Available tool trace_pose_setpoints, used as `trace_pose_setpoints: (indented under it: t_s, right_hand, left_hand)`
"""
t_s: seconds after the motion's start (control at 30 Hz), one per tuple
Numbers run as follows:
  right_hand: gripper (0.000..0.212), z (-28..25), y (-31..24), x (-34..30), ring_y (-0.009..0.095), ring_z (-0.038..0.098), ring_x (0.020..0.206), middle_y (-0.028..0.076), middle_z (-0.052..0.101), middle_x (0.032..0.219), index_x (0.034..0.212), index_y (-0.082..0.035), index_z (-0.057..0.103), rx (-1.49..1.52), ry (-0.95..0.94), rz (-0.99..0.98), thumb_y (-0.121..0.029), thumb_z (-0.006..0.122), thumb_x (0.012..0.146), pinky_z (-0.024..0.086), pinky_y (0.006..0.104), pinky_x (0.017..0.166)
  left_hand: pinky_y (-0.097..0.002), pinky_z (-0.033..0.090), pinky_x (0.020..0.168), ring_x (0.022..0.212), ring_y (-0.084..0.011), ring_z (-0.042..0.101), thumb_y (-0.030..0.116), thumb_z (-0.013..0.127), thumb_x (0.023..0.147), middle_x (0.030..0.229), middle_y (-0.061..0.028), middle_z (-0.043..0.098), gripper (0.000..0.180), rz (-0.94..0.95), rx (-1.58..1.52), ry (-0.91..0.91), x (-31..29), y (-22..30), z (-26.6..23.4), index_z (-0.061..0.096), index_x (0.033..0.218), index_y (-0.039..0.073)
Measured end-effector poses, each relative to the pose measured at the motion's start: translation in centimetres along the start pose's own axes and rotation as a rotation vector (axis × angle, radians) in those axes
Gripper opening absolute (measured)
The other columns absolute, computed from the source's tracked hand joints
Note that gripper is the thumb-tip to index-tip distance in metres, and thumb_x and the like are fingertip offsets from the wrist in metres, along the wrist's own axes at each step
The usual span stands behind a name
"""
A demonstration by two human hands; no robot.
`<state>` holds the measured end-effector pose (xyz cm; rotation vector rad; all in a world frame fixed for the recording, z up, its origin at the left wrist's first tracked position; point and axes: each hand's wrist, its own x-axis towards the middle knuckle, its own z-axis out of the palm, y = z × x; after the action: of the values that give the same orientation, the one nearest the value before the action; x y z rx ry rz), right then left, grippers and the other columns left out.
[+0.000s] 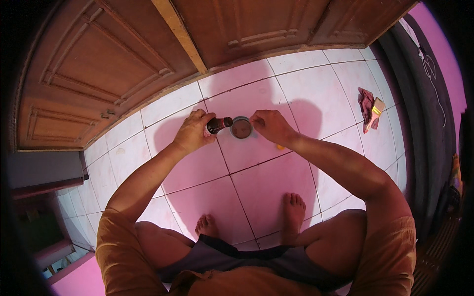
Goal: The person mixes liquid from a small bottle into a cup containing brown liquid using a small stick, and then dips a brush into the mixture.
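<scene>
My left hand (193, 131) is wrapped round a small dark brown bottle (215, 126) with a pale label. The bottle is tilted, its neck pointing right to the edge of a small round container (241, 128) on the floor. Brown matter shows inside the container; whether anything flows from the bottle is too small to tell. My right hand (273, 127) is closed in a pinch at the container's right rim, and what its fingertips hold, if anything, is hidden. Below my right wrist a small yellow-orange thing (280, 146) shows in part on the floor.
A paintbrush (375, 112) with a pale head lies against a crumpled dark red cloth (366, 102) on the white tiles (197, 207) at the right. Brown panelled wooden doors (113, 64) border the far side. Along the right runs a long dark piece of furniture (414, 98) with a white cable (430, 69).
</scene>
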<state>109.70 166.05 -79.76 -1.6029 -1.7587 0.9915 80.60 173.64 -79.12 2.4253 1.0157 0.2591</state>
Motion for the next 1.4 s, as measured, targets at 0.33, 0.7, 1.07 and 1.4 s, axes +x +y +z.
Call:
trace_pose_setpoints:
  t_s: [0.33,0.7,1.07,1.4]
  right_hand:
    - [0.015,0.4,0.1,0.5,0.034,0.074,0.086,0.021,0.075,0.092,0.098,0.001,0.073,0.049,0.017,-0.007,-0.009,0.065,0.090,0.059,0.0393,0.079]
    - [0.015,0.9,0.2,0.9,0.034,0.075,0.086,0.021,0.075,0.093,0.098,0.002,0.073,0.095,0.015,0.019,-0.009,0.066,0.090,0.059,0.0382,0.081]
    - [0.014,1.3,1.1,1.1,0.036,0.073,0.084,0.021,0.075,0.091,0.096,0.001,0.073,0.102,0.033,-0.003,-0.009,0.066,0.089,0.059,0.0408,0.078]
    - [0.014,0.8,0.6,1.1,0.035,0.073,0.084,0.021,0.075,0.091,0.097,-0.001,0.074,0.070,0.027,0.020,-0.009,0.066,0.089,0.059,0.0402,0.079]
  left_hand:
    - [-0.0446,0.048,0.099,0.118,-0.0315,0.055,0.020,0.085,0.071,0.117,-0.0113,0.057,0.065,-0.071,0.188,-0.129,0.3,1.0,0.0,0.064,0.132,0.013]
    - [-0.0448,0.048,0.095,0.114,-0.0295,0.056,0.017,0.081,0.070,0.113,-0.0105,0.057,0.059,-0.092,0.330,-0.163,0.6,2.3,-0.2,0.066,0.127,0.013]
    - [-0.0450,0.048,0.095,0.115,-0.0302,0.055,0.020,0.085,0.070,0.113,-0.0120,0.056,0.061,-0.092,0.402,-0.207,1.2,3.3,-0.6,0.066,0.128,0.013]
    - [-0.0486,0.046,0.101,0.126,-0.0316,0.051,0.024,0.090,0.071,0.122,-0.0135,0.056,0.066,-0.130,0.404,-0.259,1.9,4.1,-1.2,0.065,0.131,0.013]
